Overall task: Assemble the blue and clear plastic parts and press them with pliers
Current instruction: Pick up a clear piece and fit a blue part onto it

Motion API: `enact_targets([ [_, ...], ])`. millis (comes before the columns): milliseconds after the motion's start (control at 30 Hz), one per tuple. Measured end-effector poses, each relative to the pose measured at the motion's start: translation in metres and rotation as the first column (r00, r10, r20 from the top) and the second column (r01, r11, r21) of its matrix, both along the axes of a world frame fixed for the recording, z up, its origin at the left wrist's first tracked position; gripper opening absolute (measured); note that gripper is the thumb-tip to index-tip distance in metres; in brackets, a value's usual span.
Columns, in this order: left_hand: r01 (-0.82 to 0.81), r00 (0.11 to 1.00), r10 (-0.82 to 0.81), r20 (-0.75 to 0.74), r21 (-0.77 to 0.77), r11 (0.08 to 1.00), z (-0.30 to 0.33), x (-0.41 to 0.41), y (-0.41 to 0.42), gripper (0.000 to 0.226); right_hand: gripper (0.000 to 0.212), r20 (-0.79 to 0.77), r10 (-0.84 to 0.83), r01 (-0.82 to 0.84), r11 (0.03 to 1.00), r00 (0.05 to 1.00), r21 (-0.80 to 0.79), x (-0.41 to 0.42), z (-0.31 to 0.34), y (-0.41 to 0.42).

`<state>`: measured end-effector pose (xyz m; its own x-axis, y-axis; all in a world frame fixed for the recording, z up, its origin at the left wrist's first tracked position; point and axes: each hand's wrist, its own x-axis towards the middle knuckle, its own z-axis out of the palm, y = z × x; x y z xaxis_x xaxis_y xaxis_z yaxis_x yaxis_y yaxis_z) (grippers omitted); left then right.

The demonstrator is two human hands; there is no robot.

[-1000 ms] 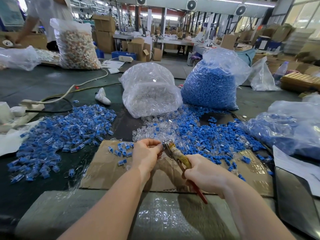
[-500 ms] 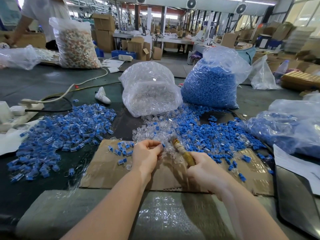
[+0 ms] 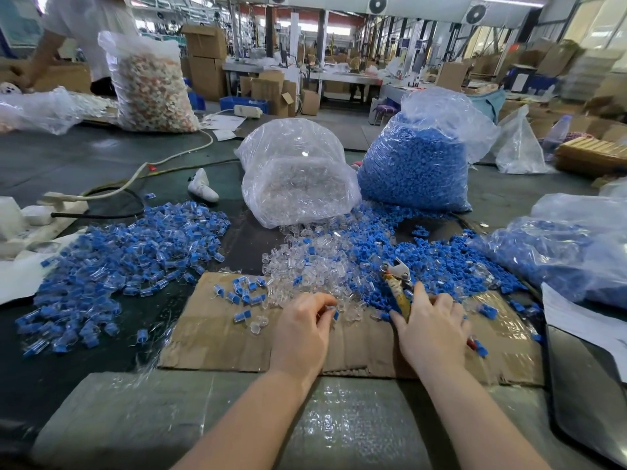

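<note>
My left hand [image 3: 302, 329] pinches a small blue and clear part [image 3: 334, 313] at its fingertips, just above the cardboard sheet [image 3: 210, 337]. My right hand [image 3: 431, 330] holds the worn yellow-handled pliers [image 3: 398, 283], jaws pointing away over the pile. Loose clear parts [image 3: 305, 266] and loose blue parts [image 3: 441, 259] lie mixed in front of both hands. A few assembled pieces [image 3: 242, 293] sit on the cardboard to the left of my left hand.
A big heap of assembled blue-clear pieces [image 3: 118, 259] lies at left. Behind stand a bag of clear parts [image 3: 295, 174] and a bag of blue parts [image 3: 417, 161]. Another filled bag [image 3: 570, 252] lies right. Cables and a white power strip [image 3: 51, 212] lie far left.
My right hand moved the pliers away from my left hand, rightward and down toward the pile of blue parts. My left hand stayed over the cardboard with the small part.
</note>
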<state>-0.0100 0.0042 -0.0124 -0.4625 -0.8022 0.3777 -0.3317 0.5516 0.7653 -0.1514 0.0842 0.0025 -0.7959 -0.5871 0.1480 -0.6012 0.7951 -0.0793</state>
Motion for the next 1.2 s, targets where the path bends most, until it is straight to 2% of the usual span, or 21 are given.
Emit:
enact_targets([
  [233,0.011,0.998,-0.011,0.055,0.007,1.000,0.000,0.000,0.001,0.024,0.071,-0.076,0.007,-0.007,1.000,0.997,0.011,0.001,-0.005,0.000],
  [400,-0.002,0.999,0.001,0.050,0.008,1.000,-0.001,-0.001,-0.001,0.025,0.067,-0.051,0.006,-0.005,1.000,0.999,0.021,0.006,-0.005,-0.001],
  [567,-0.120,0.993,0.120,-0.002,0.013,0.993,0.002,0.002,-0.008,0.020,0.054,-0.144,0.098,-0.122,0.978,0.985,-0.170,0.022,-0.002,-0.008],
  [667,-0.263,0.962,0.265,0.064,-0.043,0.964,0.006,0.011,-0.024,0.014,0.048,-0.153,0.151,-0.185,0.955,0.976,-0.233,0.027,-0.004,-0.013],
  [833,-0.440,0.857,0.476,0.197,-0.200,0.876,0.011,0.033,-0.052,0.013,0.030,-0.186,0.173,-0.231,0.904,0.967,-0.359,0.034,-0.012,-0.016],
  [1033,-0.480,0.773,0.533,0.344,-0.233,0.846,0.005,0.045,-0.063,0.018,0.024,-0.262,0.172,-0.273,0.865,0.950,-0.421,0.034,-0.018,-0.013],
  [1200,-0.476,0.760,0.530,0.375,-0.234,0.848,0.004,0.039,-0.061,0.021,0.022,-0.283,0.166,-0.278,0.865,0.945,-0.417,0.036,-0.020,-0.013],
])
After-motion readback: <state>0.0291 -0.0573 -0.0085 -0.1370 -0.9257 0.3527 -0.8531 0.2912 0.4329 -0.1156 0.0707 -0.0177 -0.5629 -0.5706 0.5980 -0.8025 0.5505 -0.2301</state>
